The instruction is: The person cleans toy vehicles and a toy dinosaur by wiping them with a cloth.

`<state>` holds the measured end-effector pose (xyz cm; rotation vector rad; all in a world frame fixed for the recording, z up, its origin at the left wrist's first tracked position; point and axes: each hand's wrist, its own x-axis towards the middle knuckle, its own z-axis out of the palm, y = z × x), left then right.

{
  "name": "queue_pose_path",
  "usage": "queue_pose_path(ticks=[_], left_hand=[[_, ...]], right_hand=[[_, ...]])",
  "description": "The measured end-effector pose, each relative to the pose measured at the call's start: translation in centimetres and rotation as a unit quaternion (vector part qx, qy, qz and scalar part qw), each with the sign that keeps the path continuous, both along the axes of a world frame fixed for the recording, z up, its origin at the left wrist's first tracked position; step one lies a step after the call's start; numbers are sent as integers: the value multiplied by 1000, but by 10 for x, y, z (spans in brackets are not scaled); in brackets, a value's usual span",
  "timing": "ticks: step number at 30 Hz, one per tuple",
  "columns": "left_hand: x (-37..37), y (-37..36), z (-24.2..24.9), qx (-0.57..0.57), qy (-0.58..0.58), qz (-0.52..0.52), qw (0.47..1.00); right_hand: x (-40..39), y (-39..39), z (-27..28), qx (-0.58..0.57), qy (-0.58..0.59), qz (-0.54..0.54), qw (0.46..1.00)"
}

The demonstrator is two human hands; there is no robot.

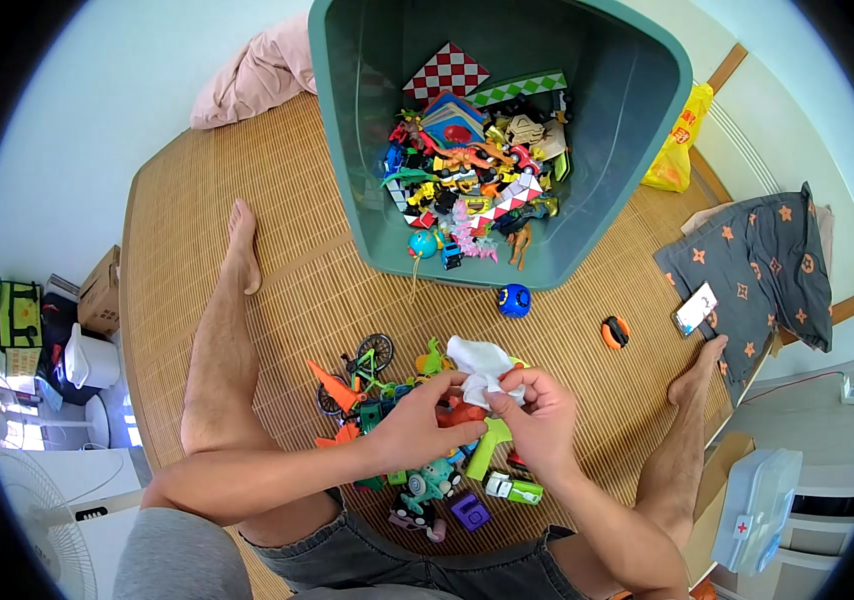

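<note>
My left hand [419, 420] is closed round a red-orange toy [461, 411], above the toys on the mat. Between the fingers of my right hand [539, 415] is a white cloth [484, 368], which touches the red toy and hides part of it. Under and around my hands lie a small green bicycle [374, 362], an orange pointed piece [335, 386], a bright green piece [488, 449], a teal toy [431, 482], a purple block toy [469, 511] and a green-and-white truck [514, 488].
A large green bin [607, 200] holds many toys. In front of it are a blue ball [514, 300] and an orange-black ring [615, 333]. A phone [694, 309] lies on a dark patterned cloth [747, 262] at right, near a yellow bag [680, 145].
</note>
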<state>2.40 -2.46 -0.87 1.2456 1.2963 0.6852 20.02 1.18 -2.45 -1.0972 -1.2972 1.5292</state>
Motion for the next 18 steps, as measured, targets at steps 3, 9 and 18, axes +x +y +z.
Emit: queue_pose_path(ticks=[3, 9, 18], left_hand=[[0, 2, 2, -26, -23, 22, 999], [0, 6, -4, -94, -127, 72, 985], [2, 9, 5, -150, -276, 103, 944]], right_hand=[[0, 0, -3, -12, -10, -10, 1000], [3, 6, -5, -14, 58, -93, 994], [0, -1, -5, -34, 33, -4, 999]])
